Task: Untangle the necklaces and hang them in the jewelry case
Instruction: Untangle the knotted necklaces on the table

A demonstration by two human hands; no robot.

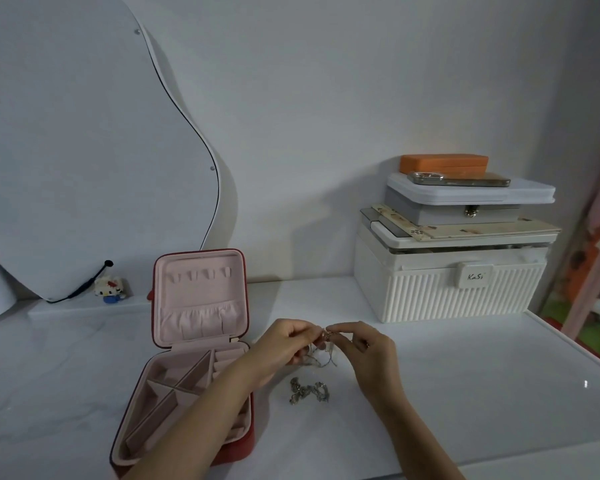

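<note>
A red jewelry case [201, 327] lies open on the white table, its pink lid upright with small hooks and a gathered pocket, its tray split into compartments. Just right of the case, my left hand [281, 348] and my right hand [368, 355] are raised a little above the table. Both pinch a tangle of thin necklaces [321, 351] between their fingertips, and loops of chain hang down between them. A second clump of silver chain [309, 391] lies on the table right below the hands.
A wavy mirror [84, 150] leans on the wall at the left, with a small toy figure [110, 289] at its foot. At the back right a white ribbed box [447, 289] carries stacked boxes, a phone [461, 180] and an orange case [444, 164]. The table edge runs along the right.
</note>
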